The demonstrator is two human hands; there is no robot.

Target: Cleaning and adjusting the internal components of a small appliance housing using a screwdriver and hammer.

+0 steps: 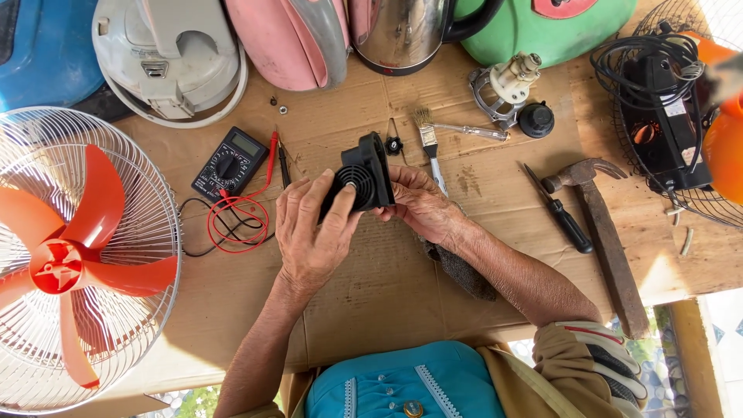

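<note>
Both hands hold a black vented motor housing (361, 176) just above the middle of the cardboard-covered workbench (402, 286). The left hand (313, 228) is closed around its near side, fingers wrapped over the round grille face. The right hand (418, 203) grips the housing's right edge from behind, fingers curled against it. The housing is tilted, grille toward the camera, and lifted clear of the bench.

To the left of the hands lies a black digital multimeter (230, 162), its red and black test leads (236, 220) looped in a tangle just beside the left hand. A fan with orange blades (73, 255) inside a white wire guard fills the left edge. Right behind the housing sit a small black knob (395, 145) and a paintbrush (428, 143) with a pale handle, and a screwdriver (472, 131) lies next to the brush. Further right are a metal motor part with a cream top (505, 87), a round black cap (536, 120), a black-handled tool (561, 213) and a claw hammer (604, 232), all well apart from the hands. A grey rag (463, 272) lies under the right forearm.

Along the far edge stand a white rice cooker (166, 58), a pink appliance (290, 39), a steel electric kettle (398, 35) and a green shell (549, 31). At the right edge, a wire fan guard (681, 197) holds a black motor with coiled cord (658, 85).
</note>
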